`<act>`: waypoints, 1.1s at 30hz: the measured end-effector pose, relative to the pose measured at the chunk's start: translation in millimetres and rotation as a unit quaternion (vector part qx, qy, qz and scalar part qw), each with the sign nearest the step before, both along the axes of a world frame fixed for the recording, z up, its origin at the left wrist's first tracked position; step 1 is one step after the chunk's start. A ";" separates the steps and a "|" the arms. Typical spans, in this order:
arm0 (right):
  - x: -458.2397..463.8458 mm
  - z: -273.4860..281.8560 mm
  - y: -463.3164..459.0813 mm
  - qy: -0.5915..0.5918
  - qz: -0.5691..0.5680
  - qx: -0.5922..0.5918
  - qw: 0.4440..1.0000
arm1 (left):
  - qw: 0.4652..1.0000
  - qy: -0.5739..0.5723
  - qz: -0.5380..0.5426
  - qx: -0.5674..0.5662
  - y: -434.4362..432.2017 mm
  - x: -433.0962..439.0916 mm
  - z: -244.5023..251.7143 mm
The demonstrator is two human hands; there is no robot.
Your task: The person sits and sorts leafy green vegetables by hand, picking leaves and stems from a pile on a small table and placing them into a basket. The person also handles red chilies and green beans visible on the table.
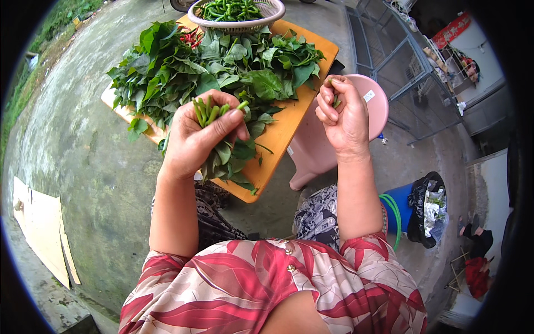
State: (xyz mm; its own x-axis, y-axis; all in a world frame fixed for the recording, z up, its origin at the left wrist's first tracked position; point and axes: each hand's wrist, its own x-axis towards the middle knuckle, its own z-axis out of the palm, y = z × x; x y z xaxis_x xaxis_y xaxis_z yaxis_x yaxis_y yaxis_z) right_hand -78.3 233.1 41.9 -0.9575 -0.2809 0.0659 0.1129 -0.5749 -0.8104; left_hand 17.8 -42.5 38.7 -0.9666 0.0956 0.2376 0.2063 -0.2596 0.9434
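Observation:
My left hand (203,135) is closed around a bunch of leafy green stems (212,112). Their cut ends point up past the thumb, and the leaves hang below the fist. To the right, my right hand (342,112) is raised with curled fingers around short green stem pieces (336,101), partly hidden by the fingers. A large heap of green leaves (167,75) covers much of the orange wooden table (275,144) beyond my hands. Some red chillies (191,36) show among the leaves at the back.
A plastic basket (233,25) of green chillies stands at the table's far edge. A pink plastic stool (377,104) is beside the table on the right. Farther right are a metal-framed mesh cage (400,62) and a blue bin (398,208) lined with a black bag.

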 end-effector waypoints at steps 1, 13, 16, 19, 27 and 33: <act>-4.1 0.9 9.1 -0.021 0.049 -0.068 0.996 | 0.998 -0.012 0.012 0.065 -3.6 -4.5 -2.9; 61.2 -5.5 208.2 0.015 -0.159 -0.210 0.965 | 0.993 -0.006 0.082 0.087 -33.4 -29.6 -30.4; 118.1 -7.7 290.6 0.011 -0.313 -0.165 0.935 | 0.990 -0.007 0.105 0.091 -37.6 -33.2 -35.1; 185.2 18.4 350.2 0.053 -0.459 -0.145 0.875 | 0.985 -0.025 0.128 0.109 -45.0 -38.8 -39.0; 258.7 98.5 410.2 0.222 -0.866 0.340 0.292 | 0.982 -0.040 0.156 0.099 -59.9 -55.4 -48.4; 252.0 17.2 649.2 -0.136 -0.646 0.692 0.292 | 0.990 -0.054 0.095 0.084 -67.7 -75.1 -69.9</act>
